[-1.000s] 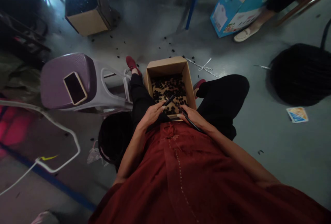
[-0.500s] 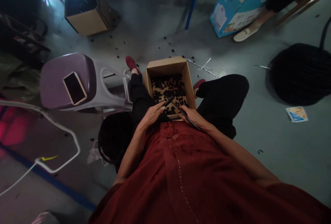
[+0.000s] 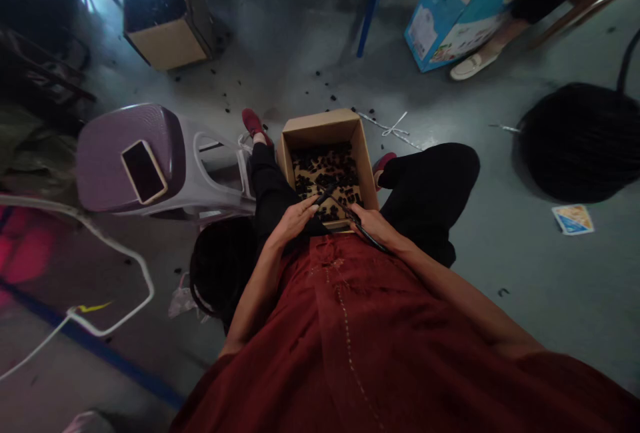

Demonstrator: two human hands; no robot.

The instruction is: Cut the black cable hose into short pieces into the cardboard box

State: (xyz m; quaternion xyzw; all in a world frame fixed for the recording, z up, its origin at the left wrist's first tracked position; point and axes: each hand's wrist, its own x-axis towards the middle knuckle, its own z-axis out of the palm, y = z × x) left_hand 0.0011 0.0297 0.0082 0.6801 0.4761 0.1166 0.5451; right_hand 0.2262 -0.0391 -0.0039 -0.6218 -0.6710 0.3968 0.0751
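Note:
Over the near side of an open cardboard box (image 3: 325,120), both my hands are at work. My left hand (image 3: 297,218) is closed on a short black strip (image 3: 327,192) that points up and to the right. Closed too is my right hand (image 3: 371,222), around a slim dark stick-like piece (image 3: 341,206); a black length (image 3: 371,240) trails from under this hand toward my wrist. The tips of the two held pieces cross or nearly touch above the box; I cannot tell their exact kind. Many small black pieces (image 3: 330,166) lie scattered on the box's bottom.
On my left stands a purple-topped stool (image 3: 100,153) with a phone (image 3: 145,172) on it. A box of dark material (image 3: 167,40) is at upper left. At right sit a black bundle (image 3: 575,143) and a blue carton (image 3: 435,20) beside another person's shoe (image 3: 473,66).
My hands stay almost in the same place, both still closed on the dark pieces. The whole view has shifted very slightly.

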